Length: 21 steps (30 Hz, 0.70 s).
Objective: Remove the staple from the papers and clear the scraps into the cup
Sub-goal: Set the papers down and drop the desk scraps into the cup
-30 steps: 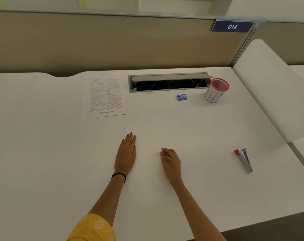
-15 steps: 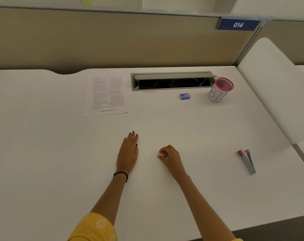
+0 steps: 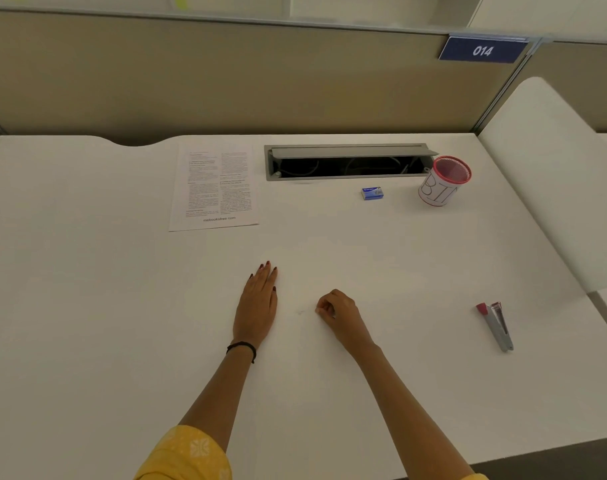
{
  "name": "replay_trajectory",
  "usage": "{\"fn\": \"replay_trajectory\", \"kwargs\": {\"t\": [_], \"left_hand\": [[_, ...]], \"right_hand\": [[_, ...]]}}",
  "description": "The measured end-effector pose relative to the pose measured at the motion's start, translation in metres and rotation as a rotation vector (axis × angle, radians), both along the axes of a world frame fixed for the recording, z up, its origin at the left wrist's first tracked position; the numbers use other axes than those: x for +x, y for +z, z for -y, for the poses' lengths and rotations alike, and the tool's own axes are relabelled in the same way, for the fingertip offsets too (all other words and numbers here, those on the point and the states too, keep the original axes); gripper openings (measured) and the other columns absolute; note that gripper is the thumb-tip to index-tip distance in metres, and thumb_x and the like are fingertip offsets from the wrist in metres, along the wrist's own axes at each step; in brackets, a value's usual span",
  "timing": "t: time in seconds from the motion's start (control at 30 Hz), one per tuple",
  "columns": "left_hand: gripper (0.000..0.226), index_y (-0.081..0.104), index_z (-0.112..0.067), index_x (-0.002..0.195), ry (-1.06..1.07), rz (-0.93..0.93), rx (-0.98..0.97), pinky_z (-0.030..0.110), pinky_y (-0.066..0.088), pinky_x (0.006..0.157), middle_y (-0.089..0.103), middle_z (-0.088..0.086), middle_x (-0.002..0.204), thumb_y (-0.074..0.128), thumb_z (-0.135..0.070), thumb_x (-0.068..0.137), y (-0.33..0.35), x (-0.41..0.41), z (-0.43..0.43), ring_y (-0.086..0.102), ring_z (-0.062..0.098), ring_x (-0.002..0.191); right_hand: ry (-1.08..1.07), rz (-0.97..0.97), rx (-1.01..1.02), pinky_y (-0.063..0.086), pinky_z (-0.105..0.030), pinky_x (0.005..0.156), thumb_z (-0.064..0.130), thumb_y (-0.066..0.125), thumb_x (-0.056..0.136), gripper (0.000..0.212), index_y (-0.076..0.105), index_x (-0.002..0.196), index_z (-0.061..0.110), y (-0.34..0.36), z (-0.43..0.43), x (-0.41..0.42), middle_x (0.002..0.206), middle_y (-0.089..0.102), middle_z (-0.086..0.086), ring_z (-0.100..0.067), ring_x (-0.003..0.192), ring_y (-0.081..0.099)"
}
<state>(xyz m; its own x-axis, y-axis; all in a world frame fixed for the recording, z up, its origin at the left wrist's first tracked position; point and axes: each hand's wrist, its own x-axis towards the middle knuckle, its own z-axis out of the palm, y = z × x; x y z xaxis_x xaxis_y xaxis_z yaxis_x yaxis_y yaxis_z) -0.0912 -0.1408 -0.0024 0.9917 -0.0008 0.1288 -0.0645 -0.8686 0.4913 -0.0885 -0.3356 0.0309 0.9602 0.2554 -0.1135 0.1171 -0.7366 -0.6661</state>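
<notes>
L hand (image 3: 257, 306): flat on tabletop (image 3: 87, 306), released
R hand (image 3: 340, 311): curled – can't tell if holding anything
Scrap (image 3: 300, 312): tiny speck btwn hands
Cup (image 3: 444, 181): far right

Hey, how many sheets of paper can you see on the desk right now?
1: a printed sheet lies flat at the far side of the desk, just left of the open cable tray. More sheets may be hidden beneath it.

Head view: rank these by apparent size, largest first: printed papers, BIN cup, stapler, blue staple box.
1. printed papers
2. BIN cup
3. stapler, about as long as the cup is tall but slimmer; it lies nearer the camera, so this is unsure
4. blue staple box
</notes>
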Motion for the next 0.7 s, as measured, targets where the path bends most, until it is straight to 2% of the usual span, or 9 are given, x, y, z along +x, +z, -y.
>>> {"fn": "replay_trajectory", "kwargs": {"t": [0.2,0.33,0.47,0.57,0.7], "left_hand": [[0.052,0.031,-0.01,0.141,-0.001,-0.004,0.005,0.03,0.014,0.113,0.029,0.006,0.15,0.016,-0.028,0.094,0.0,-0.001,0.0,0.024,0.018,0.138],[0.053,0.03,-0.01,0.141,-0.002,-0.003,0.008,0.031,0.014,0.114,0.029,0.006,0.15,0.015,-0.029,0.094,-0.001,-0.001,-0.001,0.022,0.017,0.139],[0.054,0.031,-0.01,0.141,-0.005,0.0,0.005,0.029,0.012,0.114,0.028,0.005,0.15,0.014,-0.03,0.094,-0.001,0.0,-0.001,0.022,0.016,0.139],[0.054,0.031,-0.01,0.141,-0.003,0.002,0.003,0.03,0.013,0.114,0.028,0.006,0.15,0.015,-0.029,0.094,-0.003,-0.001,-0.001,0.023,0.017,0.139],[0.049,0.031,-0.009,0.141,0.002,0.004,-0.006,0.03,0.013,0.114,0.029,0.006,0.149,0.021,-0.024,0.095,-0.002,0.0,-0.001,0.025,0.018,0.138]], "right_hand": [[0.081,0.016,-0.101,0.036,-0.021,0.066,0.008,0.044,0.092,0.013,0.055,0.085,0.005,0.0,-0.002,0.001,0.09,0.053,-0.005,-0.014,0.075,0.046],[-0.102,-0.011,0.123,0.041,-0.012,0.069,0.001,0.046,0.09,0.014,0.058,0.088,0.008,0.002,0.004,0.0,0.09,0.059,-0.001,-0.01,0.079,0.052],[-0.243,0.044,0.193,0.042,-0.008,0.072,0.001,0.05,0.089,0.014,0.062,0.095,0.006,-0.002,0.007,-0.009,0.092,0.064,-0.002,-0.012,0.081,0.057],[-0.189,0.084,0.194,0.043,-0.01,0.077,0.002,0.051,0.09,0.016,0.063,0.1,0.006,-0.002,-0.005,-0.018,0.095,0.064,-0.002,-0.012,0.084,0.058],[-0.027,0.094,0.219,0.048,-0.02,0.083,0.0,0.049,0.09,0.019,0.063,0.103,0.004,-0.001,-0.03,-0.022,0.098,0.065,-0.008,-0.015,0.088,0.06]]}}
